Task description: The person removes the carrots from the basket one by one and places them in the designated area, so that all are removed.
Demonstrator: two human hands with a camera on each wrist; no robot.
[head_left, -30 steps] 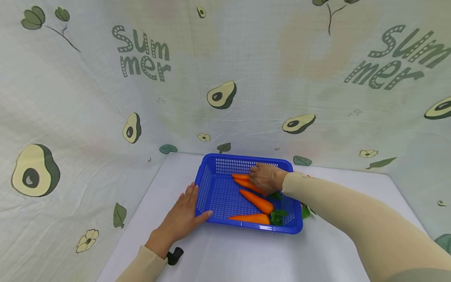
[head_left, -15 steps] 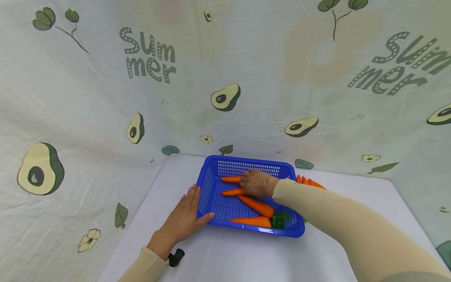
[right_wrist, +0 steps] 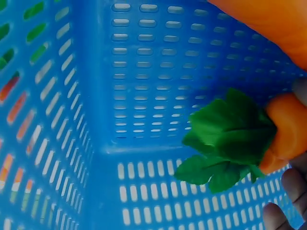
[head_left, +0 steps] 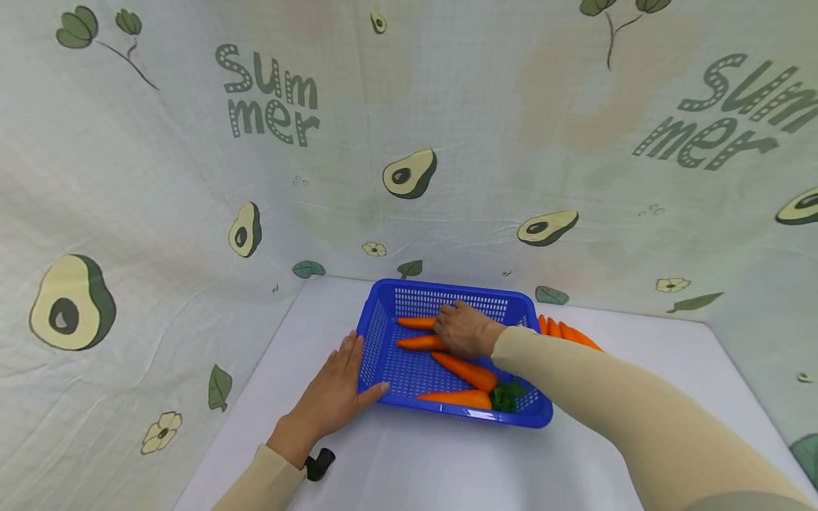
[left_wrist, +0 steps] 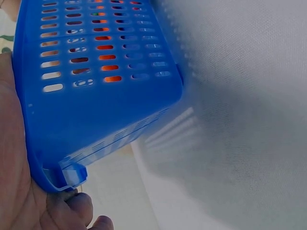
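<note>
Inside the blue basket [head_left: 447, 287] on the table [head_left: 396, 461], the rear carrot [head_left: 415, 323] and the second carrot [head_left: 420, 343] lie with their tips shifted toward the left wall, and the right hand [head_left: 464, 330] covers their thick ends. In this inspector's judgement, the work in hand is positioning carrots within the basket; the latest shift looks nearly settled, though the hold is not yet released. The right wrist view shows thumb and fingers clamped on the leafy end of a held carrot [right_wrist: 288, 127]; which of the rear two it is cannot be told. The left hand [head_left: 329, 390] rests against the basket's left side, fingers straight.

Against the frame of a second ago: the right hand stands farther left, and the tips of the outside carrots [head_left: 571, 335], beyond the basket's right wall, now show past the sleeve [head_left: 575, 365]. The third carrot [head_left: 466, 372] and the front carrot [head_left: 456, 399] appear essentially unmoved.
</note>
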